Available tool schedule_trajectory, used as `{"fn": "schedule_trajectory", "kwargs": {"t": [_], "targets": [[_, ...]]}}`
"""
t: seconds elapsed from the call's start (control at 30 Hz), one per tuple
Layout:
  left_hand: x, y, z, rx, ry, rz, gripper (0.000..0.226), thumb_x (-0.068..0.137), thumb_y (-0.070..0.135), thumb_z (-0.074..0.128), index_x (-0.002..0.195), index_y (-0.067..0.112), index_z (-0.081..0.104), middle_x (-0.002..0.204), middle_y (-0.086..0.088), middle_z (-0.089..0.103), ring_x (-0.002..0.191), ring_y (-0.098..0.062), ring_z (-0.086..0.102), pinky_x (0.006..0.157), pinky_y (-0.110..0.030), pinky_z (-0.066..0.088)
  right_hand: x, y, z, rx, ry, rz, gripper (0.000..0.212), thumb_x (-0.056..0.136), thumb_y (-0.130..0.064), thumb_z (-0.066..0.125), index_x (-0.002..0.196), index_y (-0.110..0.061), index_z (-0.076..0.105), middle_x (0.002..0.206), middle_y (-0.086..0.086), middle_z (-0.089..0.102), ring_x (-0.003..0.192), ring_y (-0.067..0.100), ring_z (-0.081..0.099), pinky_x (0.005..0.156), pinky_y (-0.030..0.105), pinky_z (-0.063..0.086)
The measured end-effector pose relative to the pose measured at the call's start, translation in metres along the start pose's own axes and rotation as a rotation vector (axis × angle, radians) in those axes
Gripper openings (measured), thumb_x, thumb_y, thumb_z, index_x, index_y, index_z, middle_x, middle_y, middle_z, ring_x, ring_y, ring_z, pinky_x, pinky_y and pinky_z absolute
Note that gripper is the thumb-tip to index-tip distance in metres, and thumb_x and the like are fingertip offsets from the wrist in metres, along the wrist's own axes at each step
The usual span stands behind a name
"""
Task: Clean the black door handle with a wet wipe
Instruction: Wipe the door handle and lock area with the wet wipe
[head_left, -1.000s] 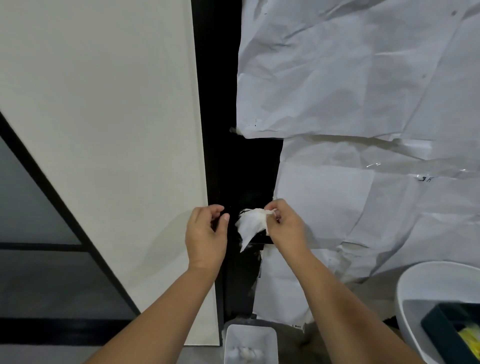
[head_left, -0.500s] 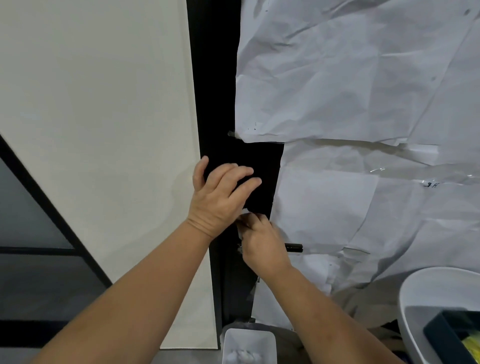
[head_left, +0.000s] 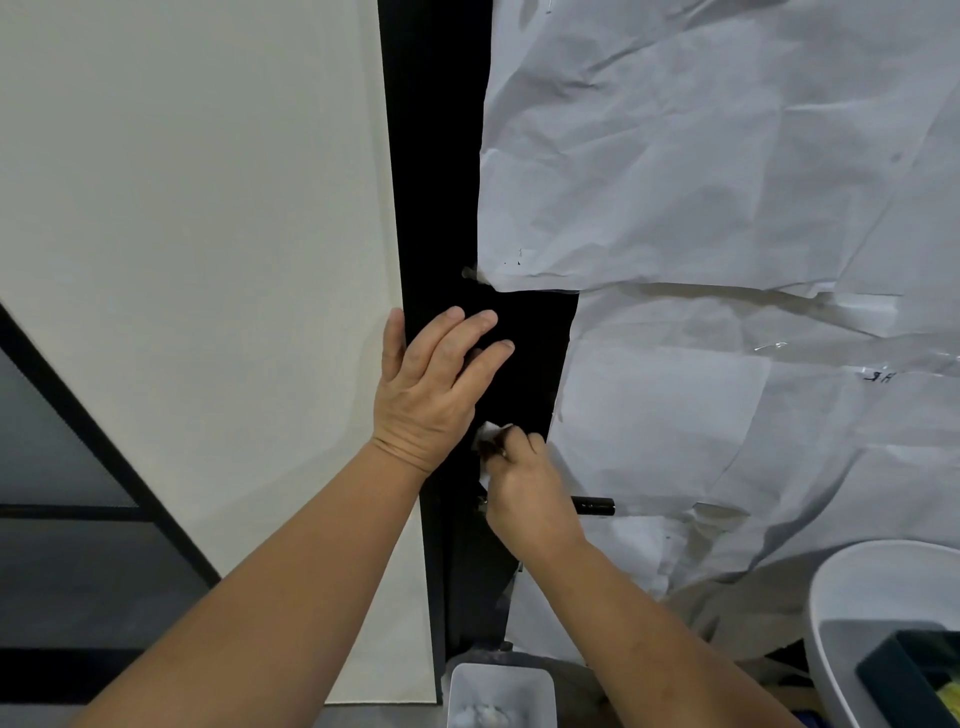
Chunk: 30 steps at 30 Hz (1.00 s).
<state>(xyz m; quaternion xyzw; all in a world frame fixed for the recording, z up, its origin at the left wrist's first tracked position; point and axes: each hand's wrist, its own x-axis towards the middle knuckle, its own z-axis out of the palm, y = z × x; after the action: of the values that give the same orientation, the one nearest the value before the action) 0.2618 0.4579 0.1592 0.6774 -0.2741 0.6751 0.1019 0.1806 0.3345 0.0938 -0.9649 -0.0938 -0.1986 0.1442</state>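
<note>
Wipe (head_left: 488, 431) seemingly in curled right hand (head_left: 530, 493)

The left hand (head_left: 426, 384) lies flat, fingers straight, on the black door (head_left: 441, 182). The right hand (head_left: 530, 493) grips a wipe (head_left: 488, 431) over the handle (head_left: 595, 505), whose tip shows.

left hand (head_left: 426, 395) raised flat onto door, wipe (head_left: 488, 431) now bunched

Head view, angled down, close to door (head_left: 524, 332)
</note>
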Motion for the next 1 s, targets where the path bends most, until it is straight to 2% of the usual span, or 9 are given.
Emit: {"fn": "schedule_trajectory", "kwargs": {"t": [0.1,0.2,0.4,0.53,0.6,0.73,0.83,0.93,1.0], "targets": [[-0.001,-0.001,0.000,0.000,0.000,0.003,0.031,0.092,0.006,0.068,0.111,0.031,0.064,0.129,0.006,0.053,0.124,-0.019,0.047,0.118,-0.050,0.020,0.002,0.002,-0.003,0.000,-0.008,0.007,0.029,0.079,-0.001,0.064,0.107,-0.007,0.065,0.109,0.004,0.053,0.095,0.018,0.048,0.072,0.021,0.049],[-0.002,0.000,0.000,-0.007,0.001,-0.001,0.031,0.091,0.006,0.068,0.110,0.031,0.065,0.129,0.006,0.053,0.124,-0.019,0.047,0.118,-0.050,0.018,0.002,0.008,-0.001,0.041,0.020,0.104,0.025,0.079,0.000,0.063,0.103,-0.004,0.066,0.097,0.005,0.053,0.083,0.017,0.049,0.064,0.016,0.039],[-0.002,0.001,-0.001,-0.005,-0.005,-0.004,0.029,0.093,0.006,0.065,0.109,0.031,0.066,0.129,0.006,0.053,0.124,-0.020,0.048,0.117,-0.051,0.021,0.003,-0.003,-0.003,0.009,0.014,-0.021,0.024,0.081,-0.003,0.062,0.105,-0.006,0.065,0.109,0.005,0.052,0.094,0.020,0.045,0.074,0.025,0.050],[-0.002,0.000,0.000,-0.005,-0.003,-0.001,0.028,0.092,0.007,0.067,0.108,0.031,0.066,0.128,0.006,0.054,0.123,-0.019,0.048,0.118,-0.050,0.020,0.001,0.011,-0.001,0.048,0.031,0.076,0.027,0.077,0.004,0.064,0.102,-0.006,0.068,0.097,0.004,0.055,0.082,0.018,0.050,0.063,0.017,0.040],[-0.003,0.000,0.000,-0.003,0.004,-0.004,0.029,0.091,0.007,0.069,0.107,0.030,0.067,0.128,0.006,0.054,0.123,-0.019,0.049,0.118,-0.050,0.020,0.000,0.014,0.000,0.068,0.045,0.111,0.026,0.078,0.004,0.064,0.101,-0.006,0.068,0.095,0.004,0.056,0.078,0.016,0.050,0.064,0.015,0.038],[-0.003,0.000,0.000,-0.012,0.006,-0.005,0.029,0.092,0.006,0.067,0.108,0.030,0.066,0.127,0.006,0.055,0.122,-0.019,0.049,0.118,-0.049,0.021,0.004,0.000,0.000,-0.003,0.047,-0.031,0.010,0.079,-0.004,0.064,0.087,-0.008,0.068,0.101,0.005,0.056,0.086,0.019,0.047,0.073,0.022,0.045],[-0.002,0.000,-0.001,-0.013,0.002,-0.001,0.027,0.094,0.007,0.064,0.109,0.030,0.065,0.127,0.005,0.054,0.122,-0.019,0.049,0.118,-0.049,0.020,0.008,0.002,0.000,-0.041,0.026,-0.081,0.010,0.080,-0.006,0.061,0.087,-0.009,0.068,0.101,0.005,0.055,0.088,0.018,0.047,0.075,0.023,0.046],[-0.003,0.000,0.000,-0.015,0.003,-0.009,0.030,0.092,0.006,0.067,0.109,0.030,0.066,0.127,0.006,0.054,0.122,-0.019,0.049,0.118,-0.049,0.019,0.004,0.016,0.002,0.073,0.037,0.067,0.018,0.077,0.002,0.063,0.092,-0.006,0.068,0.091,0.006,0.056,0.077,0.019,0.052,0.064,0.020,0.041],[-0.004,0.000,0.000,-0.006,0.003,-0.010,0.031,0.091,0.005,0.067,0.109,0.030,0.066,0.128,0.006,0.054,0.122,-0.019,0.049,0.118,-0.049,0.019,0.001,0.022,0.002,0.152,0.046,0.158,0.027,0.076,0.006,0.061,0.100,-0.004,0.068,0.094,0.006,0.056,0.079,0.019,0.053,0.065,0.019,0.041]]}}
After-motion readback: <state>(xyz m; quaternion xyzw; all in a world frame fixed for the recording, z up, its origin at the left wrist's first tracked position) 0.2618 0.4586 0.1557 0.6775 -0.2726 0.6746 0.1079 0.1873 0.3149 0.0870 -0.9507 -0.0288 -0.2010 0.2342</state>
